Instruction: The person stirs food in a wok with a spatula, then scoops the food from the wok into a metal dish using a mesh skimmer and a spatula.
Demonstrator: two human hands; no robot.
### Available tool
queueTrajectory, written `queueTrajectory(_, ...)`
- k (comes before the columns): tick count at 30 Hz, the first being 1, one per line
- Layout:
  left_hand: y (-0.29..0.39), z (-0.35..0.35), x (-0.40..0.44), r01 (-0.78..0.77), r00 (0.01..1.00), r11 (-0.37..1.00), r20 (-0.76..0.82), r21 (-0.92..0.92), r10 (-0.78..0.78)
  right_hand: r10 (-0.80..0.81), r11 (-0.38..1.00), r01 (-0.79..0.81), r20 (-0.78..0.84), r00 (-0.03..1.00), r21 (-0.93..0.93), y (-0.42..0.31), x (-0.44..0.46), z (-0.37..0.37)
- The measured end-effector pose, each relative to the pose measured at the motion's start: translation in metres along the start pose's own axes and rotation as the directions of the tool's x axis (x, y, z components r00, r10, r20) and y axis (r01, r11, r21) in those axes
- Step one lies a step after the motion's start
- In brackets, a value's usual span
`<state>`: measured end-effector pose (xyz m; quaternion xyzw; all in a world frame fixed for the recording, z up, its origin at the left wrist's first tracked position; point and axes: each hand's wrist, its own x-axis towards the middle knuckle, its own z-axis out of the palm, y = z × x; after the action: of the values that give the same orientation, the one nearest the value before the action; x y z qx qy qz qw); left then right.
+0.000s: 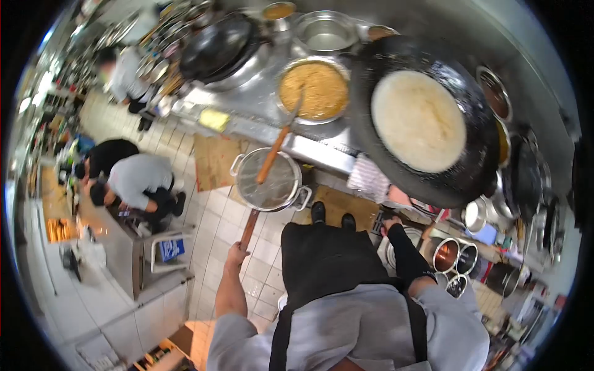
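My left hand point(237, 255) is closed around a dark wooden handle point(249, 230). The handle leads up toward a two-handled metal pot or strainer point(286, 201) beside the counter edge. A ladle with an orange wooden handle point(273, 154) crosses above this vessel, its far end in a pan of orange-brown food point(322, 93). My right hand point(391, 224) is low at the stove front, below a big black wok point(396, 157) of cloudy pale liquid point(419, 120). The fingers of that hand are too small and dark to make out.
A checked cloth point(368, 176) hangs at the counter edge. Black woks point(219, 46) stand at the back left. Three people point(142, 179) are at the left, two bending by a counter point(124, 253). Pots point(447, 253) stand at my right.
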<state>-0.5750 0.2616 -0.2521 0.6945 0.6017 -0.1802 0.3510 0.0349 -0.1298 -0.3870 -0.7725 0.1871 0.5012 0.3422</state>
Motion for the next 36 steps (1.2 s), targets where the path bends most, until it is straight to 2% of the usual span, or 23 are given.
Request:
queueTrajectory(1, 0.018, -0.006, -0.002, 0.038, 0.999, 0.996, 0.016, 0.080, -0.040, 0.037, 0.936, 0.020, -0.156, 0.987, 0.350, -0.007, -0.003, -0.002)
queueTrajectory(2, 0.040, -0.005, 0.000, 0.044, 0.989, 0.987, -0.146, 0.157, -0.021, 0.104, 0.816, 0.022, -0.184, 0.977, 0.577, -0.028, -0.029, -0.007)
queueTrajectory(4, 0.086, 0.000, -0.007, 0.105, 0.885, 0.955, -0.465, 0.277, 0.038, -0.103, 0.807, 0.061, 0.038, 0.994, 0.588, -0.030, -0.016, -0.022)
queueTrajectory(6, 0.167, -0.003, -0.020, -0.034, 0.910, 0.977, -0.399, 0.211, 0.118, -0.235, 0.720, 0.013, 0.226, 0.945, 0.693, -0.005, 0.027, -0.015)
queueTrajectory(7, 0.179, 0.013, -0.008, -0.121, 0.917, 0.981, -0.360, 0.154, 0.170, -0.424, 0.812, 0.286, 0.177, 0.888, 0.508, 0.018, 0.051, -0.009)
queueTrajectory(8, 0.195, 0.041, 0.001, -0.254, 0.883, 0.952, -0.362, 0.169, 0.300, -0.600, 0.791, 0.545, 0.179, 0.780, 0.279, 0.041, 0.078, -0.006)
queueTrajectory(9, 0.226, 0.063, 0.011, -0.276, 0.938, 0.961, -0.221, -0.006, 0.268, -0.582, 0.813, 0.567, 0.145, 0.800, 0.130, 0.030, 0.052, -0.003)
queueTrajectory(10, 0.272, 0.079, 0.000, -0.312, 0.946, 0.948, -0.109, -0.056, 0.305, -0.562, 0.823, 0.568, 0.111, 0.819, -0.025, 0.018, 0.023, 0.001)
queueTrajectory(11, 0.295, 0.116, 0.012, -0.384, 0.922, 0.923, -0.060, -0.006, 0.383, -0.542, 0.819, 0.546, 0.077, 0.837, -0.175, 0.005, -0.007, 0.005)
queueTrajectory(12, 0.325, 0.150, 0.014, -0.476, 0.879, 0.878, -0.005, -0.050, 0.476, -0.644, 0.736, 0.658, 0.134, 0.753, -0.161, 0.004, -0.031, 0.006)
queueTrajectory(13, 0.405, 0.129, -0.044, -0.407, 0.907, 0.914, 0.124, 0.015, 0.402, -0.580, 0.778, 0.593, 0.128, 0.805, -0.208, 0.002, -0.042, 0.007)
queueTrajectory(14, 0.402, 0.182, -0.018, -0.633, 0.760, 0.772, 0.141, -0.061, 0.634, -0.511, 0.812, 0.524, 0.122, 0.851, -0.257, 0.002, -0.051, 0.008)
queueTrajectory(15, 0.430, 0.202, -0.034, -0.592, 0.780, 0.800, 0.180, -0.103, 0.600, -0.438, 0.838, 0.451, 0.114, 0.892, -0.308, -0.002, -0.059, 0.010)
queueTrajectory(17, 0.467, 0.250, -0.042, -0.407, 0.820, 0.893, 0.354, -0.195, 0.451, -0.482, 0.817, 0.449, -0.002, 0.876, -0.361, -0.018, -0.099, 0.013)
queueTrajectory(18, 0.494, 0.234, -0.074, -0.344, 0.804, 0.896, 0.406, -0.280, 0.435, -0.505, 0.807, 0.446, -0.060, 0.861, -0.387, -0.025, -0.111, 0.013)
queueTrajectory(19, 0.498, 0.257, -0.073, -0.485, 0.759, 0.833, 0.344, -0.266, 0.552, -0.564, 0.796, 0.514, -0.085, 0.821, -0.320, -0.018, -0.098, 0.016)
queueTrajectory(22, 0.494, 0.308, -0.066, -0.345, 0.795, 0.812, 0.313, -0.472, 0.520, -0.446, 0.884, 0.426, -0.076, 0.892, -0.192, -0.011, -0.062, 0.011)
queueTrajectory(26, 0.486, 0.307, -0.077, -0.039, 0.702, 0.766, 0.528, -0.642, 0.478, -0.338, 0.940, 0.330, -0.110, 0.935, -0.088, -0.008, -0.022, 0.009)
queueTrajectory(30, 0.485, 0.259, -0.104, -0.070, 0.649, 0.856, 0.628, -0.512, 0.429, -0.255, 0.964, 0.254, 0.009, 0.967, 0.080, -0.019, -0.046, 0.007)
queueTrajectory(31, 0.484, 0.245, -0.105, -0.389, 0.716, 0.875, 0.504, -0.287, 0.483, -0.235, 0.968, 0.228, 0.054, 0.971, 0.105, -0.016, -0.050, 0.007)
queueTrajectory(33, 0.462, 0.247, -0.093, -0.596, 0.682, 0.782, 0.398, -0.185, 0.614, -0.190, 0.980, 0.178, 0.158, 0.969, 0.089, -0.023, -0.073, 0.003)
queueTrajectory(34, 0.452, 0.243, -0.090, -0.682, 0.651, 0.721, 0.348, -0.120, 0.674, -0.165, 0.986, 0.158, 0.219, 0.962, 0.050, -0.026, -0.081, 0.002)
queueTrajectory(36, 0.431, 0.230, -0.086, -0.627, 0.716, 0.761, 0.263, -0.166, 0.647, -0.089, 0.938, 0.190, 0.328, 0.940, -0.291, -0.035, -0.093, 0.001)
